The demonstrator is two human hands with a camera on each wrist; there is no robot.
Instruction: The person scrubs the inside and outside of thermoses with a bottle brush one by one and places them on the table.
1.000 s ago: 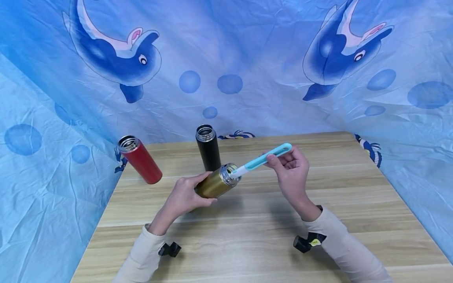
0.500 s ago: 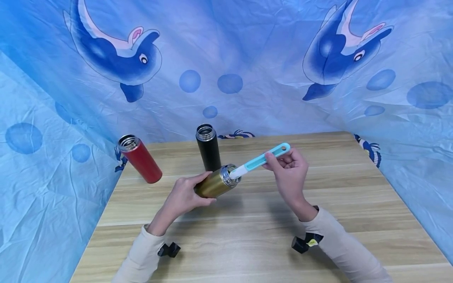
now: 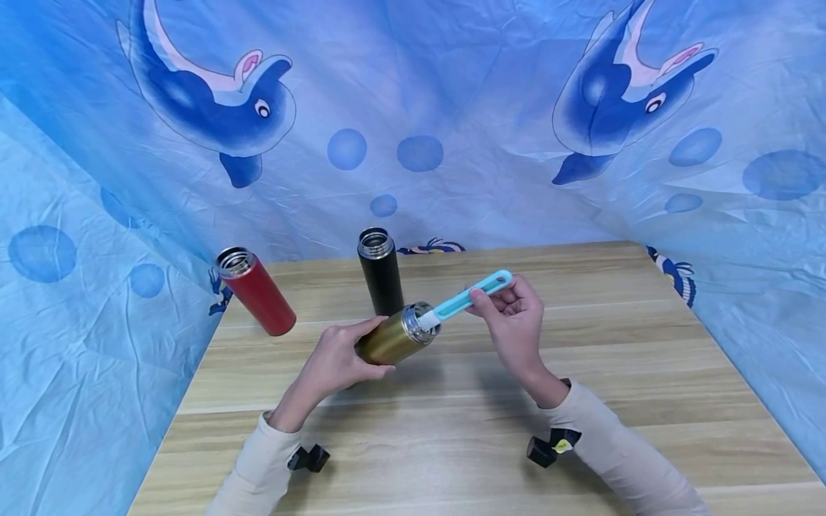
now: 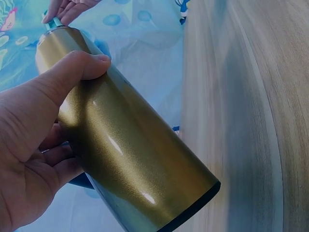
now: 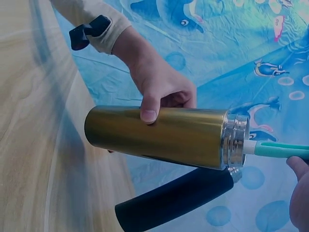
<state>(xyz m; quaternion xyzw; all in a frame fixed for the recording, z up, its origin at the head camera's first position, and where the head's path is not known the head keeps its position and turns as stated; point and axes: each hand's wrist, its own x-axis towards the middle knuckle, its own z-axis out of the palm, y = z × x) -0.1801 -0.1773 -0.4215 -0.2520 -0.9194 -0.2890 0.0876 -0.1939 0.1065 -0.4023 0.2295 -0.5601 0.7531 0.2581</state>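
Observation:
In the head view my left hand (image 3: 335, 358) grips a gold thermos bottle (image 3: 390, 340) round its body. The bottle is tilted, its bare steel mouth facing up and to the right. My right hand (image 3: 513, 322) pinches the turquoise handle of a bottle brush (image 3: 474, 295) between thumb and fingers. The brush's white neck enters the bottle's mouth; its head is hidden inside. In the left wrist view the gold bottle (image 4: 125, 140) shows its dark base, with the left thumb across its side. The right wrist view shows the brush handle (image 5: 280, 150) at the mouth.
Behind the gold bottle a lidless black thermos bottle (image 3: 381, 276) stands upright on the wooden table (image 3: 613, 344). A lidless red thermos bottle (image 3: 258, 294) stands at the back left. A blue dolphin-printed sheet (image 3: 490, 107) hangs behind and beside the table.
The right hand has moved left and slightly down, pushing the brush deeper into the gold bottle; less of its white neck shows. The left hand and bottle stay nearly still.

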